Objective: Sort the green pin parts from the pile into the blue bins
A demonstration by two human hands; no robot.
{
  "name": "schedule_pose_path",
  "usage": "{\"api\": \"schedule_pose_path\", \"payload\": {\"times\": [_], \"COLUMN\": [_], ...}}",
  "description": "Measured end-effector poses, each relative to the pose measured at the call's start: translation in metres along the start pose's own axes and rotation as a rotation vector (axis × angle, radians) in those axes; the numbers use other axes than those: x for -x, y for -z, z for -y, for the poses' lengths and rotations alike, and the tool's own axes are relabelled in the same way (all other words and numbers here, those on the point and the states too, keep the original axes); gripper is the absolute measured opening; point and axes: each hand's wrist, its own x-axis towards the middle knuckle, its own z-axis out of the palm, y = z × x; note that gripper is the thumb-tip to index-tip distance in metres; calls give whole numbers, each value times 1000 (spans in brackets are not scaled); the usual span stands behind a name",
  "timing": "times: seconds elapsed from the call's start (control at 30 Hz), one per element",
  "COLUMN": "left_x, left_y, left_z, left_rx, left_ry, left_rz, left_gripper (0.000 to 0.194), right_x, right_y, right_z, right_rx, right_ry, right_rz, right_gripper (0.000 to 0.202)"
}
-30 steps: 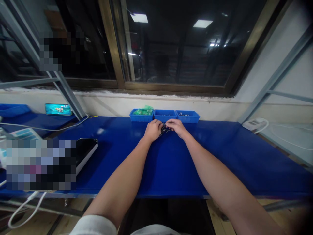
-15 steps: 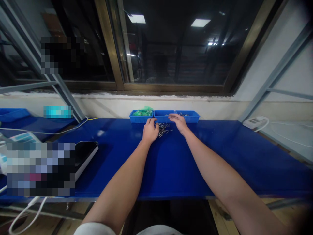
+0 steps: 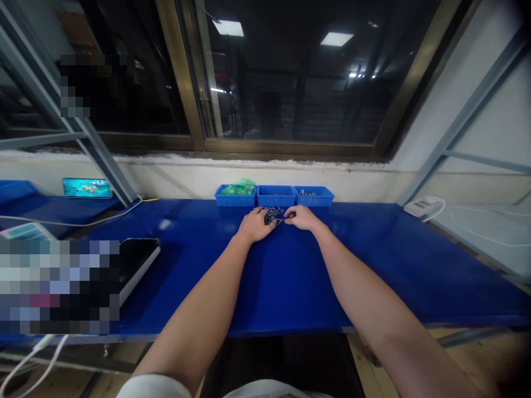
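A loose heap of small metal pieces lies on the blue tabletop, at twelve o'clock from the wearer and near the far edge. The pieces are slender and rod-like, silvery and dark, crossing one another at many angles. Thin ends poke out toward two and four o'clock; the heap's eight o'clock side is partly hidden.

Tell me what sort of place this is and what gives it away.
Probably a workshop or small factory: a long blue worktable, a pile of small metal pieces on it, and three blue bins lined up behind.
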Motion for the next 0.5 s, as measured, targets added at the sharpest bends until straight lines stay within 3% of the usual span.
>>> {"api": "schedule_pose_path", "payload": {"times": [0.13, 0.27, 0.4, 0.5], "left_x": [0, -1, -1, -2], "left_y": [-1, 0, 4, 7], "left_z": [-1, -2, -5, -7], "left_rx": [-4, 48, 139, 182], "left_ry": [-9, -95, -208, -256], "left_rz": [-7, -87, -178, -184], "left_gripper": [59, 48, 31, 23], "right_x": [0, -4, -6, -4], "right_y": [-2, -6, -12, -16], "right_z": [-2, -8, -1, 12], "right_rx": [120, 100, -190, -439], "right_ry": [23, 25, 99, 122], "right_rz": [33, -47, -42, -1], "right_gripper": [7, 7, 10, 14]}}
